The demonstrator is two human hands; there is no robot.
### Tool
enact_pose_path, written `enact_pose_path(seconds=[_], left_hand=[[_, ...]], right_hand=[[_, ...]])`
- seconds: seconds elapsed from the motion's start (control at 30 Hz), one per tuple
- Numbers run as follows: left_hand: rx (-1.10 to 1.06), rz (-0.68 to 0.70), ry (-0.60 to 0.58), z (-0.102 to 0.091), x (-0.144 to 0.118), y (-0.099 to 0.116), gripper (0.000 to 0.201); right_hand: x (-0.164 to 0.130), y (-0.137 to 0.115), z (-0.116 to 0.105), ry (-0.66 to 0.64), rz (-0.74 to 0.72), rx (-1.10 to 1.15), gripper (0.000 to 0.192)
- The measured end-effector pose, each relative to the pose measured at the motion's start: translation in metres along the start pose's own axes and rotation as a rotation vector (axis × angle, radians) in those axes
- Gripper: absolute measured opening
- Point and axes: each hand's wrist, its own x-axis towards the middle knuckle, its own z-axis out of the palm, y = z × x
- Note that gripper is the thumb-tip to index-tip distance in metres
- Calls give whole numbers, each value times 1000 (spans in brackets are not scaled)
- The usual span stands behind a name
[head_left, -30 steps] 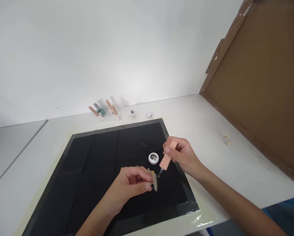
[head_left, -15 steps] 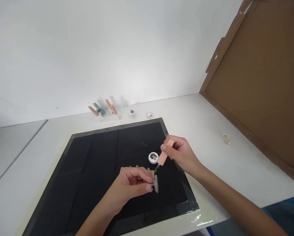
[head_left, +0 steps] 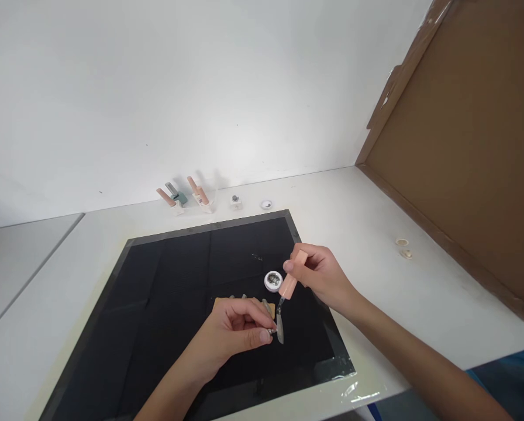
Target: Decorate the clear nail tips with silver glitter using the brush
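Note:
My left hand pinches a small metallic stem that carries a greyish false nail, held edge-on above the black mat. In my right hand is a nail polish brush with a peach-coloured cap handle, pointing down. Its wet-looking bristle end meets the top end of the nail. Close behind sits a small round white pot with dark, silvery contents. A yellowish strip bearing several more false nails is partly hidden behind my left hand.
Several nail polish bottles with peach or grey caps stand along the wall, near a small square bottle and a round lid. Two small cream discs lie at right by a cardboard box.
The brush has moved slightly down and left, so its tip now meets the false nail. My left hand has hardly moved; the nail tilts a little differently.

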Motion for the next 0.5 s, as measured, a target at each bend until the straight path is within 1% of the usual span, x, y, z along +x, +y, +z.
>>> enact_pose_path(seconds=[0.1, 0.17, 0.33, 0.5], left_hand=[[0, -5, 2, 0, -1, 0, 8], [1, -13, 11, 0, -1, 0, 8], [-4, -58, 62, -1, -3, 1, 12], [-2, -79, 90, -1, -4, 1, 12]], right_hand=[[2, -1, -2, 25, -8, 33, 34], [3, -1, -4, 19, -14, 66, 33], [2, -3, -7, -105, -26, 133, 22], [0, -3, -7, -198, -54, 154, 18]])
